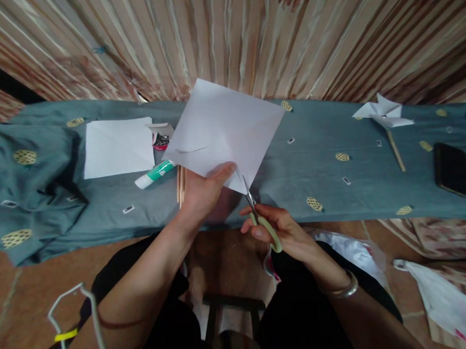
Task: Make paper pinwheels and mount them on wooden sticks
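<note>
Paper and scissors at the near edge of a cloth-covered surface. The white paper sheet [229, 119], turned cornerwise, is held up in front of the person, above the patterned cloth [328, 184]. The left hand [206, 189] pinches it near its lower edge, thumb flat on top, the other fingers mostly hidden beneath. The right hand [277, 222] is curled around the green-handled scissors [264, 223], whose blades meet the sheet at its near corner; how far they are parted is too small to tell. A dark line near the left corner (probably a slit, though a crease cannot be excluded) points inward.

Chief hazards, as judged: the left thumb lies just beside the blades, so a cut veering that way could nick it. With only one pinch for support, the sheet could sag or twist, sending the cut astray; a cut carried too far inward could weaken the middle. The sheet's left side overlaps, in this view, the box of small metal pieces [162, 136] and the end of the glue stick [156, 172]; a sweep of the paper, if it touches them, could spill the one or roll the other.
</note>
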A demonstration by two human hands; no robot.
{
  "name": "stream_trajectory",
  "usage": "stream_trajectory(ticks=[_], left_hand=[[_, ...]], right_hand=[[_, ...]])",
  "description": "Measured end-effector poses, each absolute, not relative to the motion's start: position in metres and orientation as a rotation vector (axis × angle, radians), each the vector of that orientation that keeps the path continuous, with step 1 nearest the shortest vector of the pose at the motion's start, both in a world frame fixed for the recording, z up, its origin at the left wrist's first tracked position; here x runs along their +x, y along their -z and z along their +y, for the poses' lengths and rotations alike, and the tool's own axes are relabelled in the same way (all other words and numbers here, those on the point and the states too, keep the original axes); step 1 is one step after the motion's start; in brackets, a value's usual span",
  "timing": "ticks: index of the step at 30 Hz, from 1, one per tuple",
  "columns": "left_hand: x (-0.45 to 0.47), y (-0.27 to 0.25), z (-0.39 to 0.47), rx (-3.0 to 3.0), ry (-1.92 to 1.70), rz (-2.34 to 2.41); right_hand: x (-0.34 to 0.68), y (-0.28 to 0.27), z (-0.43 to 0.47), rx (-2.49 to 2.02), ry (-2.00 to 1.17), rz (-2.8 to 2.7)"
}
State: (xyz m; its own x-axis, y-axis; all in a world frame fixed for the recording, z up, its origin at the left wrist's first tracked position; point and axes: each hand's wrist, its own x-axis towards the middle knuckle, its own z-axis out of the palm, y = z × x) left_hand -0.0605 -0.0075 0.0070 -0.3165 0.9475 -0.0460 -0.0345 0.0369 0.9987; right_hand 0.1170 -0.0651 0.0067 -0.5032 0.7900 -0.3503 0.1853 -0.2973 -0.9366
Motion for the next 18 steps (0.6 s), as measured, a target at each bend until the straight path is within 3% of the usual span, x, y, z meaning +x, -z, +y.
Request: stream_trajectory(ticks=[18], left_hand=[[-0.0514,-0.0063,-0.0088,0.949,-1.475,1.385]], right_hand=[[0.1183,-0.0065,-0.0640,-1.201,-1.873,-1.477]])
